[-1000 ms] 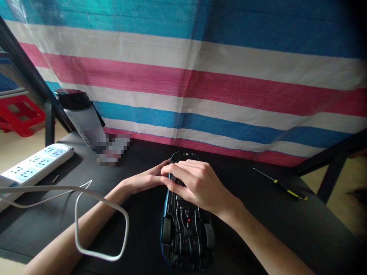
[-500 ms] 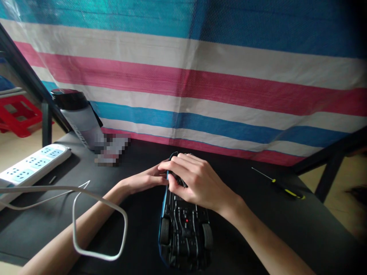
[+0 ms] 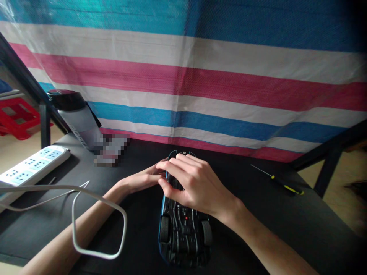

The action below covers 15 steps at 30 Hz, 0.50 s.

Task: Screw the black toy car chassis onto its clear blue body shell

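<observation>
Toy car (image 3: pixel 185 242) belly-up, long axis near-to-far, nose direction unclear

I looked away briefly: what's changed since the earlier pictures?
The right hand has its thumb back out toward the left hand, after tucking it inward midway; no new hold or release shows. The upturned toy car, screwdriver and bottle stay put; the slight overall shift looks like camera movement.

A bottle (image 3: pixel 78 124) stands near a striped sheet (image 3: pixel 223 78) — power strip (image 3: pixel 37 164) nearer, red stool (image 3: pixel 31 114) beyond.
</observation>
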Each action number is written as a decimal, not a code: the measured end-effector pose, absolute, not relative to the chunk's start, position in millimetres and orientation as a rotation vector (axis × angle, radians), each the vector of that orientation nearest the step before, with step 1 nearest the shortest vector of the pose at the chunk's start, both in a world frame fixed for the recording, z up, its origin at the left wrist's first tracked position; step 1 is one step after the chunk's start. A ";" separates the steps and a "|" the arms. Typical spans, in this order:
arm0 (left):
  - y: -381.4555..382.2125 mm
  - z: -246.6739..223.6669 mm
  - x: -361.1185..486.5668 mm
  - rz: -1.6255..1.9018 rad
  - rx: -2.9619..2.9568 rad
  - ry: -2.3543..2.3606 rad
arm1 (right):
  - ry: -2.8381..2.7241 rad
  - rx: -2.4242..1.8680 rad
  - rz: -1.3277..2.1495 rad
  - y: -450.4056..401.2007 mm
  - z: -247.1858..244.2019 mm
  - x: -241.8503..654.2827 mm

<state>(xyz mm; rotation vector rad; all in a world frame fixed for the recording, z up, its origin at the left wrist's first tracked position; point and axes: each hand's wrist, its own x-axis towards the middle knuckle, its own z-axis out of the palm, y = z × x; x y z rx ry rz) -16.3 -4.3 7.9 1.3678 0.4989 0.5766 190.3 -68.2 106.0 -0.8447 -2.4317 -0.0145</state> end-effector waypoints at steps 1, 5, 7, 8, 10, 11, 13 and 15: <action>-3.8 8.1 -16.2 0.567 1.352 0.500 | -2.433 -0.847 0.009 -69.1 106.1 189.6; -3.2 7.9 -16.3 0.552 1.298 0.547 | -2.437 -0.832 0.006 -70.0 105.6 188.1; -3.5 8.3 -16.4 0.555 1.273 0.558 | -2.426 -0.851 0.005 -70.2 105.9 187.7; -3.6 8.5 -16.4 0.554 1.268 0.550 | -2.424 -0.866 0.023 -70.5 106.3 187.6; -3.6 8.2 -16.3 0.549 1.275 0.521 | -2.425 -0.897 0.063 -71.7 107.4 187.5; -3.4 7.4 -16.4 0.544 1.277 0.509 | -2.428 -0.910 0.077 -72.3 107.9 187.6; -2.8 4.6 -16.8 0.536 1.254 0.519 | -2.431 -0.925 0.087 -73.4 108.3 188.0; -2.7 1.7 -17.5 0.549 1.218 0.561 | -2.430 -0.922 0.088 -74.1 108.3 188.5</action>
